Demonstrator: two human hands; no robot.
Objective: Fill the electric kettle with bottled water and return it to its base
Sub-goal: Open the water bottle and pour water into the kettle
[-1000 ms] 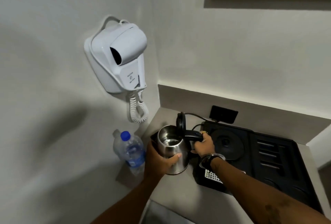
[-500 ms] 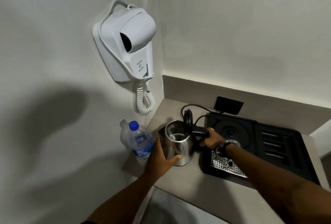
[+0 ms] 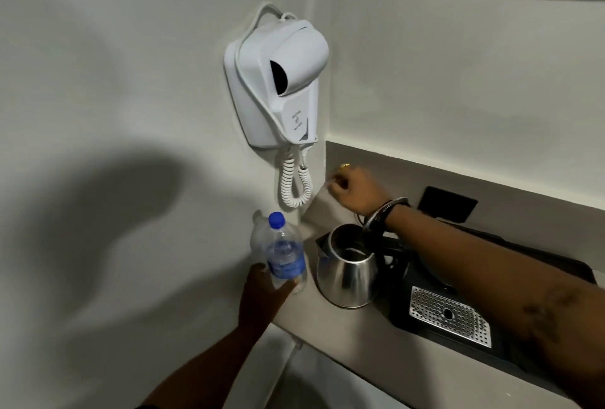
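A steel electric kettle (image 3: 347,274) stands on the grey counter (image 3: 366,336), lid up, just left of the black tray. Its round base on the tray is hidden behind my right forearm. A clear water bottle (image 3: 284,254) with a blue cap and blue label stands at the counter's left end against the wall. My left hand (image 3: 262,297) wraps around the bottle's lower part. My right hand (image 3: 350,186) hovers above and behind the kettle, fingers curled, holding nothing; a watch and bangle sit on its wrist.
A black tray (image 3: 556,264) with a perforated metal drip grate (image 3: 448,317) fills the counter's right side. A white wall-mounted hair dryer (image 3: 278,81) with a coiled cord (image 3: 294,186) hangs above the bottle. A black wall socket (image 3: 448,199) sits behind the tray.
My left hand left the kettle's side and took hold of the bottle. My right hand let go of the kettle handle and rose up and to the left above the kettle.
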